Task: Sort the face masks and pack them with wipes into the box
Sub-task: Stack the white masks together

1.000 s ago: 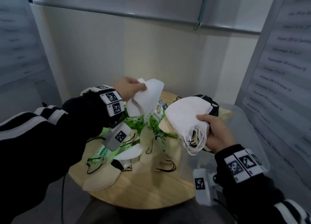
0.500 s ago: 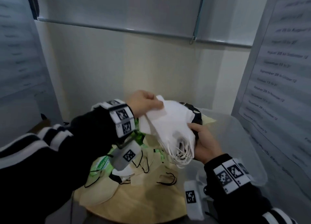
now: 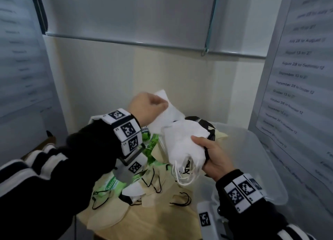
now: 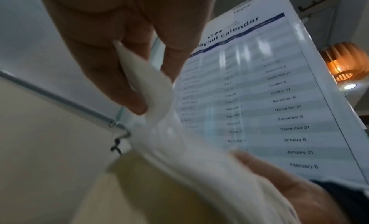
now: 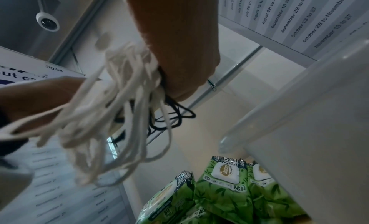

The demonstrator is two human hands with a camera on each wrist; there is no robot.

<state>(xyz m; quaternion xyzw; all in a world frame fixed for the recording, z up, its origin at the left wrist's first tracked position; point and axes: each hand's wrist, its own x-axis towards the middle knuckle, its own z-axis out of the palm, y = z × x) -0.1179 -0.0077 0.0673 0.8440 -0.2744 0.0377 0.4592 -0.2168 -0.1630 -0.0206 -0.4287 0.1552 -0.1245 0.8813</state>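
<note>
While the right hand (image 3: 214, 158) clutches a stack of white masks (image 3: 183, 142) above the round wooden table (image 3: 162, 221), its thumb lies across the top of the stack and its fingers wrap beneath, with at least one black mask (image 3: 203, 121) caught at the back of the bundle. White ear loops (image 5: 111, 117) hang in a tangle from under that fist, and a few black loops (image 5: 175, 117) show among them in the right wrist view. Just left of the stack and a little higher, the left hand (image 3: 147, 108) pinches a single white mask (image 3: 169, 113) between thumb and curled fingers; the left wrist view shows the fingertips (image 4: 137, 101) nipping the mask's edge, and its lower part reaches the stack, though whether the two actually touch is blurred. On the table below lie several beige masks (image 3: 108, 220) with black loops, a white one partly buried among them, and green packs of wipes (image 5: 221, 192), three of them close together in the right wrist view, one with a white flip lid facing the camera. A clear plastic box (image 3: 255, 164) sits at the right edge of the table, under and beyond the right hand; none of the held masks is inside it. Printed calendar sheets (image 3: 297, 77) hang on the panels to either side.
</note>
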